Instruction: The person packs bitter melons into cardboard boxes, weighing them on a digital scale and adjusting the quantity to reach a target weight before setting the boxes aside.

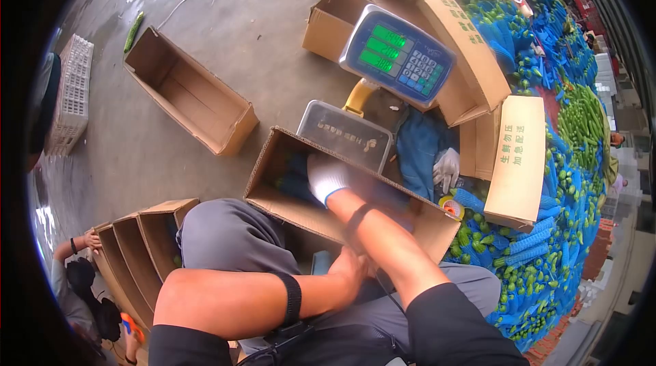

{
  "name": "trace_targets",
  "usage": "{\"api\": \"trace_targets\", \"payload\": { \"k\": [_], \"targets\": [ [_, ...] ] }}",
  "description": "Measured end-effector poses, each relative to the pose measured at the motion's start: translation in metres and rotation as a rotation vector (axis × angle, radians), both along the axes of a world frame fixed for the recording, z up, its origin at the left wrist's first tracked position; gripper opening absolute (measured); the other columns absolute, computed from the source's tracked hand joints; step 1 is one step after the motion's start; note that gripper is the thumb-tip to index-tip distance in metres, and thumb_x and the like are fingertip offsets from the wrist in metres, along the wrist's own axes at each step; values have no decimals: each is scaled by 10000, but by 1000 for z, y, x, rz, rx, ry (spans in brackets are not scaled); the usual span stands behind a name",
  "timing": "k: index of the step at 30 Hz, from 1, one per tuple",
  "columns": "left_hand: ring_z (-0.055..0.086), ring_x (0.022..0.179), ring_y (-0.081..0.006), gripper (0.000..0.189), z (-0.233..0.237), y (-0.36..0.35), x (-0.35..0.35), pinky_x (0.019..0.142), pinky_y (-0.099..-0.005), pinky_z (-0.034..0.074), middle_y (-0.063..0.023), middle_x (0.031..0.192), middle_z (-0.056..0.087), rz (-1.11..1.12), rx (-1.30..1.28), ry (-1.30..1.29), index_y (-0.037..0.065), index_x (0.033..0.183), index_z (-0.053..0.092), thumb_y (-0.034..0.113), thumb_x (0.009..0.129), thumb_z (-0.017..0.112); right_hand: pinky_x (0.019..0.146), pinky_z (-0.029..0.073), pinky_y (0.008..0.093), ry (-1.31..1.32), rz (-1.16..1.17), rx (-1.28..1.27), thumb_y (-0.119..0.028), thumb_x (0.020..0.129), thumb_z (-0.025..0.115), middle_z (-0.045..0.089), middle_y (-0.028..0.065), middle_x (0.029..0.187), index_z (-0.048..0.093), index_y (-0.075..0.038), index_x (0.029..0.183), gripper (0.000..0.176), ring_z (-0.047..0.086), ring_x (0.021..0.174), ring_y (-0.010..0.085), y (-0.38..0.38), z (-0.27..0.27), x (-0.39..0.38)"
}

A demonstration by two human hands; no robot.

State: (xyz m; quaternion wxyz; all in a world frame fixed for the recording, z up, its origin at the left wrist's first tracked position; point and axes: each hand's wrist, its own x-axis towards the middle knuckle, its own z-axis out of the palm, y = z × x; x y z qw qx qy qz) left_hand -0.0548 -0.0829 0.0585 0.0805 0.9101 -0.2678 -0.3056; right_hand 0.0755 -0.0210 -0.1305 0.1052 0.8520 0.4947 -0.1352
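An open cardboard box [427, 226] stands tilted in front of my knees, with blue netted items [294, 178] dimly visible inside. My right hand [326, 178], in a white glove, reaches down into this box; its fingers are blurred and hidden, so what it holds cannot be seen. Just outside the box's near side is my left hand [350, 267], bare and blurred, its fingertips hidden. Beyond the box are a scale's metal plate [345, 135] and its display [398, 55] with lit green digits.
Another open box [195, 96] lies at left. More boxes [519, 161] stand at right beside a heap of blue-netted green vegetables [540, 257], a white glove [446, 168] and a tape roll [452, 207]. At lower left, another person's hand [89, 240] touches upright boxes [130, 257].
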Motion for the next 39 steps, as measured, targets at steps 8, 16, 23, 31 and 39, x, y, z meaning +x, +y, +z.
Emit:
{"api": "trace_targets", "payload": {
  "k": [8, 16, 23, 31, 39],
  "targets": [
    [722, 1120, -258, 414, -2, -4, 8, 860, -403, 579, -182, 1457, 609, -225, -140, -78, 24, 1347, 653, 203, 977, 601, 1095, 485, 484, 526, 118, 25, -439, 982, 621, 616, 236, 1387, 522, -16, 1494, 672, 584, 1299, 397, -21, 135, 10],
    [761, 898, -394, 373, -13, -17, -2, 758, -496, 620, -249, 1197, 718, -133, -429, 189, -6, 1297, 652, 203, 1009, 538, 1091, 505, 437, 598, 230, 210, -363, 989, 676, 637, 219, 1407, 578, -30, 1460, 585, 637, 1251, 377, -144, 303, 54],
    [735, 993, -412, 371, -5, -14, 2, 842, -518, 600, -198, 1061, 740, -97, -383, 179, 56, 1296, 657, 281, 1038, 514, 1132, 481, 374, 889, -614, 770, -61, 964, 681, 661, 116, 1385, 514, -12, 1502, 566, 628, 1295, 225, -239, 339, 88],
    [735, 1002, -378, 408, -2, -6, 13, 843, -500, 593, -174, 1117, 723, -95, -448, 87, 64, 1269, 664, 312, 946, 669, 1121, 488, 401, 609, -393, 479, -224, 977, 724, 670, 193, 1390, 519, -43, 1516, 605, 654, 1288, 299, -267, 327, 94],
    [730, 974, -389, 515, -27, -10, 10, 821, -500, 597, -165, 1115, 721, -110, -507, 14, 75, 1400, 604, 335, 960, 667, 1107, 489, 414, 526, -300, 424, -374, 994, 704, 656, 209, 1400, 542, -26, 1485, 623, 637, 1289, 367, -277, 318, 105]
  ]
}}
